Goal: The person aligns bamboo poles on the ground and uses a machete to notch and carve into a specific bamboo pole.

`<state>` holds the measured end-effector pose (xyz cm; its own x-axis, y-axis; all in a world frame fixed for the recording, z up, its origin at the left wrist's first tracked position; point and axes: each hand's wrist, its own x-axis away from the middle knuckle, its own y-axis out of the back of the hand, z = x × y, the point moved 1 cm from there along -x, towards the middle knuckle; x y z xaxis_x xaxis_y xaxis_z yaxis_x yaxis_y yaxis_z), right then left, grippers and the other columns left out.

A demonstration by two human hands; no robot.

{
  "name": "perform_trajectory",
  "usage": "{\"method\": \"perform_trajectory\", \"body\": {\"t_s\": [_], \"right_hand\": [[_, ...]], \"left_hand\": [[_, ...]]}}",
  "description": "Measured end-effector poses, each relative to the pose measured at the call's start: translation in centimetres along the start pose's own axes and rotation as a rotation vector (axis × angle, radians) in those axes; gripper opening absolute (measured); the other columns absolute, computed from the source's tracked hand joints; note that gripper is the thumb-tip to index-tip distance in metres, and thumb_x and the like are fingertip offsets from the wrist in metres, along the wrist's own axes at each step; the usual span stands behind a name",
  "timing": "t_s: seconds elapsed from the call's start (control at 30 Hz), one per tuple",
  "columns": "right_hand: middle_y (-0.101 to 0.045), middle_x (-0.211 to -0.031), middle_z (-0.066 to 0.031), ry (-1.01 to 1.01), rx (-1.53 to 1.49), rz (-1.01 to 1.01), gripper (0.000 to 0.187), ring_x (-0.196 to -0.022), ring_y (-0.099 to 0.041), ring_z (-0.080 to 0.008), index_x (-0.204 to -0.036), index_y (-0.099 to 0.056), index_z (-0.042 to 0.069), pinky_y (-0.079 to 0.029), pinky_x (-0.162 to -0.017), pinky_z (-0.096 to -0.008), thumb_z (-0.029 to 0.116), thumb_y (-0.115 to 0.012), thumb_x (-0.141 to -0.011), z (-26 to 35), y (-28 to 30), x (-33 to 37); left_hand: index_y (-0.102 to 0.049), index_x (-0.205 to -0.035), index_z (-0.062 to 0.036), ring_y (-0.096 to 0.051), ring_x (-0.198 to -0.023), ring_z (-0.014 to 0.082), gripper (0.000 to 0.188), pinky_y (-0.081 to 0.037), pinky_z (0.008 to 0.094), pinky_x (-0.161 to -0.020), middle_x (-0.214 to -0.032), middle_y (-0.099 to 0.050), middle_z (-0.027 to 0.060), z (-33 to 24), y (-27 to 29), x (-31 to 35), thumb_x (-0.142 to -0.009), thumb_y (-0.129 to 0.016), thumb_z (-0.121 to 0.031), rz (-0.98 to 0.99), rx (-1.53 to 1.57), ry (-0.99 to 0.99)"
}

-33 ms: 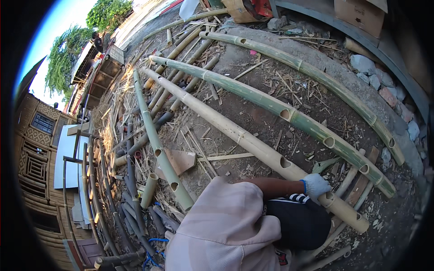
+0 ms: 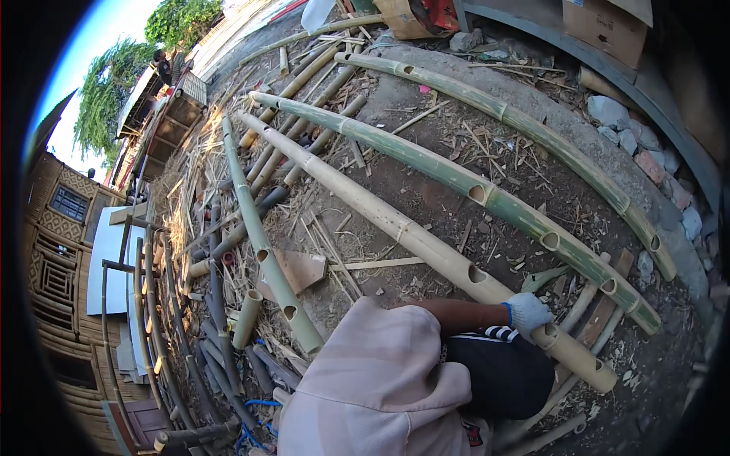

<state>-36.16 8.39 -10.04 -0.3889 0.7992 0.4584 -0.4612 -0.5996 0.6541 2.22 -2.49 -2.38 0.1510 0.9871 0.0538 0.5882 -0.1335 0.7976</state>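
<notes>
My left hand [image 2: 528, 313], in a white glove with a blue cuff, is closed over a pale tan bamboo pole [image 2: 365, 209] near its near end. The pole slants from the upper left to the lower right and has cut holes on either side of the hand. My bare forearm crosses from a light pink sleeve [image 2: 365, 365], above a dark-clothed knee [image 2: 498, 376] with white stripes. My right hand does not show. Beyond the held pole lies a green bamboo pole [image 2: 426, 158] with similar holes.
Another holed bamboo pole [image 2: 525, 125] lies farther right, and a shorter green pole [image 2: 247, 205] at left. Rocks [image 2: 608, 110] and a cardboard box [image 2: 604, 30] line the right side. Dark poles [image 2: 220, 304] and a woven-walled hut [image 2: 65, 251] stand left. A distant person [image 2: 163, 68] is upper left.
The view has shifted slightly, so the poles and hut appear a little farther left. My left hand stays on the same pole.
</notes>
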Motion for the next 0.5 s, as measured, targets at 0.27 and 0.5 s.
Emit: {"method": "perform_trajectory", "body": {"t_s": [0.27,0.5], "right_hand": [[-0.063,-0.116,-0.0117,-0.094,-0.067,0.099,0.02,-0.099,-0.063,-0.023,-0.119,-0.066,0.002,-0.053,-0.087,-0.0398,0.007,-0.055,-0.103,0.9,1.0,0.0],[-0.063,-0.119,-0.013,-0.128,-0.139,0.157,0.023,-0.1,-0.064,-0.0254,-0.122,-0.066,0.003,-0.054,-0.087,-0.0412,0.006,-0.056,-0.102,0.9,0.9,0.3]], "left_hand": [[-0.068,-0.124,-0.0089,-0.075,-0.1,0.0423,0.072,-0.06,0.0528,-0.086,-0.106,-0.073,0.0201,0.6,-1.0,-0.6,-0.07,-0.088,-0.052,0.128,-0.01,0.053],[-0.053,-0.145,-0.0065,-0.064,-0.121,0.0425,0.075,-0.052,0.0527,-0.104,-0.129,-0.064,0.0203,2.0,3.8,4.6,-0.087,-0.082,-0.044,-0.203,0.137,0.004]]}}
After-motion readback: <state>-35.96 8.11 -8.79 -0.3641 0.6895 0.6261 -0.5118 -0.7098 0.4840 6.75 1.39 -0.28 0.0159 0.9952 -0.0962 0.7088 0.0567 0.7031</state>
